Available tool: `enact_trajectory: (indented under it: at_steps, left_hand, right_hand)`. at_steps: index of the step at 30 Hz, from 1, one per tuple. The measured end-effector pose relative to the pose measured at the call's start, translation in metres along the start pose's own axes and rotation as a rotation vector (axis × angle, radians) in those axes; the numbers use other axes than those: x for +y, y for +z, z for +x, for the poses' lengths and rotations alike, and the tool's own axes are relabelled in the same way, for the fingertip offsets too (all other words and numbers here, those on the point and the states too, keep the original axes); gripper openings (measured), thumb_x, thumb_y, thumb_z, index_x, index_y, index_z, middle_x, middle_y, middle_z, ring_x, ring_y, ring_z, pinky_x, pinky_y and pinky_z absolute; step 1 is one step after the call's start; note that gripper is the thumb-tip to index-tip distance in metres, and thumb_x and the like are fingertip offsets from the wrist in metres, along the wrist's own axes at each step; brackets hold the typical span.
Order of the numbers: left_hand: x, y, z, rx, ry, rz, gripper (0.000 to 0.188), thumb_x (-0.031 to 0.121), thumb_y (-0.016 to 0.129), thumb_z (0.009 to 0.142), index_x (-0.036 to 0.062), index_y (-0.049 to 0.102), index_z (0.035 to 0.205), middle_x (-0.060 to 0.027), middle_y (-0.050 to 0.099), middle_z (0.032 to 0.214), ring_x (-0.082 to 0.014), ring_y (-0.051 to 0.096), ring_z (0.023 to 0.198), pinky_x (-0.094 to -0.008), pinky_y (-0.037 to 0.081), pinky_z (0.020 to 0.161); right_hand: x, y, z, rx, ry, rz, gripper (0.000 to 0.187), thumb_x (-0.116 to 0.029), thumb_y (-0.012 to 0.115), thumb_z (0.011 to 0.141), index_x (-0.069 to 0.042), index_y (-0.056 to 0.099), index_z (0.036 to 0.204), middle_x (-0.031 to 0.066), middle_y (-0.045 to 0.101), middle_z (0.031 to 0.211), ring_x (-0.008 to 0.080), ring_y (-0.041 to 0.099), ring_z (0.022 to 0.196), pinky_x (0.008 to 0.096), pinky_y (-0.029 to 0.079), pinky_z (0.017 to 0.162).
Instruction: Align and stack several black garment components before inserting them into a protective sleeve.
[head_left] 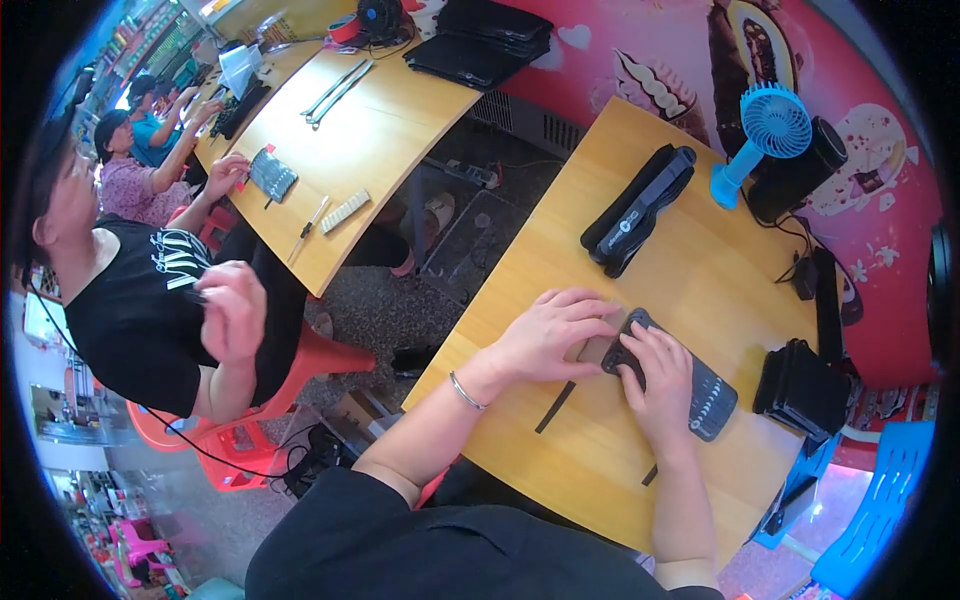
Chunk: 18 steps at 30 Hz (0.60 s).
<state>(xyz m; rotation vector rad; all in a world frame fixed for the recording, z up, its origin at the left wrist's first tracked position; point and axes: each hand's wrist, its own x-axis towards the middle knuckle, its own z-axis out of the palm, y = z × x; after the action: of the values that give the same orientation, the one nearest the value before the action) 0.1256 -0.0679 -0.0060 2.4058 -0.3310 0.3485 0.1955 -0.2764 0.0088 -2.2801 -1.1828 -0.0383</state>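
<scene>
A dark grey flat panel [712, 396] with rounded corners and rows of pale marks lies on my table. My right hand [660, 385] rests over its left part, fingertips and thumb bent down onto it. Beside it, my left hand [550, 338], with a bracelet at the wrist, curves its fingers and thumb around a small brownish flat piece [594, 349] at the panel's left end. How this piece joins the panel is hidden by my fingers. A narrow dark strip [555, 407] lies below my left hand. Another dark strip end [650, 475] shows beside my right forearm.
A black folded bundle [638, 212] lies farther back, near a blue handheld fan [765, 135] and a black cylinder [800, 170]. Black pieces are stacked [800, 388] at the right edge. A co-worker [150, 300] sits left at another table [330, 150], across a gap.
</scene>
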Motion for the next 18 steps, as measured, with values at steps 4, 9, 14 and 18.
enact_trajectory:
  at_steps: [4, 9, 14, 18]
  left_hand:
    - [0.002, 0.002, 0.000, 0.001, 0.003, 0.013, 0.051, 0.027, 0.078, 0.065, 0.0139, 0.062, 0.112, -0.0027, 0.051, 0.134, -0.0277, 0.046, 0.122, -0.0426, 0.037, 0.100]
    - [-0.006, 0.007, 0.004, 0.015, 0.037, -0.041, 0.050, 0.028, 0.078, 0.065, 0.0129, 0.063, 0.110, -0.0062, 0.055, 0.129, -0.0292, 0.048, 0.121, -0.0427, 0.037, 0.100]
    - [-0.001, 0.000, 0.006, -0.004, -0.003, 0.042, 0.039, 0.026, 0.075, 0.070, 0.0139, 0.064, 0.106, -0.0068, 0.055, 0.128, -0.0294, 0.047, 0.123, -0.0423, 0.037, 0.100]
    - [0.000, 0.004, 0.008, -0.014, -0.025, 0.050, 0.038, 0.023, 0.074, 0.070, 0.0148, 0.064, 0.107, -0.0057, 0.054, 0.129, -0.0288, 0.046, 0.123, -0.0421, 0.036, 0.101]
  right_hand:
    - [0.000, 0.000, -0.002, 0.016, 0.010, -0.018, 0.039, -0.011, 0.070, 0.073, -0.009, 0.065, 0.112, 0.0062, 0.060, 0.123, 0.0272, 0.052, 0.116, 0.0411, 0.037, 0.100]
    - [0.004, 0.002, 0.001, 0.032, -0.004, -0.031, 0.037, -0.013, 0.070, 0.075, -0.011, 0.064, 0.111, 0.0054, 0.060, 0.122, 0.0267, 0.052, 0.116, 0.0412, 0.038, 0.099]
    - [0.010, 0.005, 0.004, 0.037, -0.006, -0.007, 0.038, -0.015, 0.070, 0.076, -0.013, 0.062, 0.112, 0.0043, 0.060, 0.123, 0.0254, 0.051, 0.116, 0.0408, 0.038, 0.099]
    - [0.013, 0.005, 0.000, 0.050, -0.004, 0.019, 0.034, -0.016, 0.071, 0.076, -0.013, 0.063, 0.109, 0.0027, 0.060, 0.122, 0.0247, 0.051, 0.116, 0.0405, 0.038, 0.098]
